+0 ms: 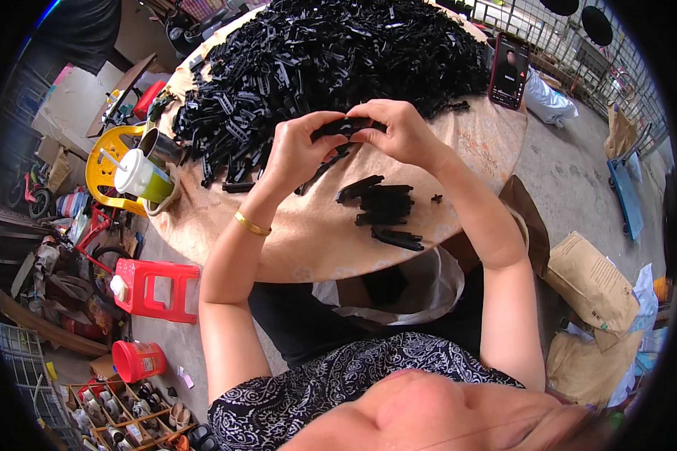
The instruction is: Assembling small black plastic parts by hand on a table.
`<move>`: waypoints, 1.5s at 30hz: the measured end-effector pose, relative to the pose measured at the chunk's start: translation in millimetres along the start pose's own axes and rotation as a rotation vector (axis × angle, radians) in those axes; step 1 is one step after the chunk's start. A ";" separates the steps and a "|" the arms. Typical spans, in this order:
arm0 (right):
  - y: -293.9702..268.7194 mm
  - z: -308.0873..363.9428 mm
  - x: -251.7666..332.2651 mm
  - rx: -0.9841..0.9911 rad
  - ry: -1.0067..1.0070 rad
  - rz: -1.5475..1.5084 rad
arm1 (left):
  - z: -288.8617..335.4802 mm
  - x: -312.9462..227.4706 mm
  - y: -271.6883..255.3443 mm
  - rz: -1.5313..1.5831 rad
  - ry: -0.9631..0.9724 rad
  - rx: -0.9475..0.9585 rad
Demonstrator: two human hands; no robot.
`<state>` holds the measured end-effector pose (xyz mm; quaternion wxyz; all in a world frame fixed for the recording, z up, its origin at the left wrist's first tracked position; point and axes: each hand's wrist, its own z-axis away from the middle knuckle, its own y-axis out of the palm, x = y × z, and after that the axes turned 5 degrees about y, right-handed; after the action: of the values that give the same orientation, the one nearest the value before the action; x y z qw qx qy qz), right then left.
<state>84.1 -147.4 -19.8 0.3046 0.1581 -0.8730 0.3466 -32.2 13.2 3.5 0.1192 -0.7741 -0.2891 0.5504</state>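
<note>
Between my two hands, a long black plastic piece is held level above the table. My left hand pinches its left end, and my right hand grips its right end with thumb and fingers. Just beyond them rises a big heap of black plastic pieces. Nearer to me on the cloth lies a small stack of similar black pieces. One more loose piece is at its front, and a tiny black bit rests to its right.
A peach tablecloth covers the round table. A phone stands upright at the right; a lidded cup is at the left edge. Beside the table are a yellow chair, a red stool and a red bucket. An open white bag sits below.
</note>
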 end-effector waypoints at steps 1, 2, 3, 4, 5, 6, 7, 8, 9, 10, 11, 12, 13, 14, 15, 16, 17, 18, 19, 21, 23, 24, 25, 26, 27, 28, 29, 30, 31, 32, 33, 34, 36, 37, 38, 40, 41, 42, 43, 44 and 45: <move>-1.1 0.7 -0.7 0.004 0.004 -0.027 | 0.5 -1.5 0.2 -0.013 -0.003 0.000; -1.7 1.2 -1.3 0.009 0.008 -0.053 | 0.7 -0.8 1.0 -0.010 0.006 -0.001; -0.8 1.2 -1.5 0.003 0.031 -0.082 | 1.3 1.2 1.9 -0.008 0.014 -0.002; 0.3 1.6 -1.8 -0.002 0.053 -0.111 | 1.6 2.6 2.3 -0.007 0.022 -0.003; 1.4 1.9 -2.3 -0.007 0.076 -0.140 | 1.1 3.3 1.9 0.007 0.022 0.014; 1.7 2.6 -3.7 -0.011 0.091 -0.140 | -0.6 4.1 1.6 0.023 0.024 0.031; 2.0 3.5 -5.5 -0.015 0.105 -0.140 | -2.4 5.0 1.2 0.040 0.025 0.048; 1.9 4.0 -6.4 -0.018 0.120 -0.140 | -4.2 6.7 0.1 0.089 0.001 0.066; 2.7 3.5 -5.8 -0.009 0.136 -0.140 | -5.3 9.1 -2.5 0.135 -0.026 0.083; 3.4 2.6 -4.3 0.000 0.152 -0.140 | -5.8 10.9 -4.1 0.182 -0.054 0.099; 3.9 1.5 -2.9 0.010 0.168 -0.141 | -5.6 12.0 -5.0 0.190 -0.083 0.101; 1.8 0.0 -2.1 0.070 0.231 -0.240 | -5.2 12.9 -5.6 0.201 -0.112 0.103; -2.2 -1.9 -2.6 0.132 0.294 -0.340 | -4.2 13.8 -6.4 0.210 -0.142 0.103; -5.4 -4.0 -4.7 0.195 0.356 -0.440 | -2.2 14.3 -6.1 0.136 -0.114 0.146; -7.6 -4.3 -12.9 0.146 0.364 -0.547 | -1.3 14.2 -2.1 0.066 -0.081 0.194; -5.7 -4.7 -22.8 0.111 0.361 -0.488 | 2.0 9.1 2.4 0.050 -0.047 0.276; -2.7 -4.2 -31.2 0.077 0.358 -0.429 | 4.8 15.1 9.6 0.028 0.069 0.367; 0.2 -2.9 -32.2 0.037 0.167 -0.121 | 7.0 8.2 14.4 -0.066 0.062 0.475; 3.2 -0.5 -32.8 -0.003 -0.025 0.186 | 7.2 -0.5 16.4 -0.160 0.056 0.583; 15.8 1.1 -33.3 -0.017 -0.143 0.357 | 2.7 9.1 14.2 -0.092 0.233 0.477; 24.3 2.1 -29.0 0.042 -0.109 0.477 | -11.4 11.4 -0.9 -0.172 0.135 0.185; 25.4 0.6 -26.7 0.049 -0.097 0.465 | -18.6 18.4 -10.0 -0.421 0.168 0.047; 23.9 -0.4 -25.7 0.055 -0.081 0.457 | -26.8 26.0 -15.0 -0.664 0.203 -0.090; 22.4 -1.0 -25.5 0.060 -0.065 0.449 | -32.4 32.2 -16.2 -0.738 0.082 -0.183; 21.9 -0.2 -27.7 0.039 -0.054 0.449 | -39.6 33.9 -15.9 -0.884 -0.004 -0.185; 22.2 0.6 -30.5 0.017 -0.043 0.449 | -43.8 35.2 -13.2 -0.976 -0.018 -0.186; 22.2 1.1 -32.8 -0.005 -0.034 0.448 | -47.2 36.1 -9.8 -1.068 -0.033 -0.189; 20.1 0.9 -32.4 -0.020 -0.029 0.440 | -50.8 36.4 -7.4 -1.105 -0.046 -0.178; 18.3 0.5 -31.8 -0.035 -0.025 0.431 | -54.0 37.3 -5.5 -1.142 -0.059 -0.168; 16.8 -0.3 -31.0 -0.050 -0.021 0.422 | -55.4 37.4 -4.4 -1.180 -0.074 -0.158; 15.3 -1.0 -31.8 -0.093 -0.039 0.405 | -56.1 37.1 -3.2 -1.171 -0.094 -0.161; 14.1 -2.1 -32.5 -0.135 -0.057 0.388 | -56.3 36.4 -3.5 -1.162 -0.116 -0.165; 10.8 -2.5 -31.4 -0.183 -0.035 0.337 | -55.7 34.6 -9.2 -1.083 -0.199 -0.153; 8.4 -2.6 -29.6 -0.187 0.007 0.304 | -53.9 34.6 -13.3 -1.020 -0.223 -0.159; 6.4 -2.7 -27.7 -0.192 0.048 0.270 | -51.2 34.6 -17.3 -0.957 -0.247 -0.164; 7.5 -3.9 -22.6 -0.172 0.188 0.025 | -45.5 36.5 -28.5 -0.797 -0.279 -0.201; 8.7 -4.6 -20.2 -0.160 0.257 -0.098 | -42.8 41.0 -34.7 -0.741 -0.229 -0.228; 10.0 -4.8 -19.4 -0.145 0.252 -0.200 | -39.5 43.8 -38.5 -0.585 -0.225 -0.212; 11.4 -5.1 -18.8 -0.129 0.246 -0.301 | -36.8 45.9 -40.8 -0.430 -0.219 -0.196; 13.1 -5.4 -17.6 -0.113 0.239 -0.402 | -34.3 47.6 -41.2 -0.178 -0.257 -0.154; 16.5 -5.5 -14.3 -0.109 0.284 -0.526 | -30.0 38.4 -38.7 0.072 -0.296 -0.112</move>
<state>89.3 -131.0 -34.2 0.5109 0.3123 -0.7680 0.2272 -8.1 70.6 3.8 0.0120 -0.6998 -0.3057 0.6455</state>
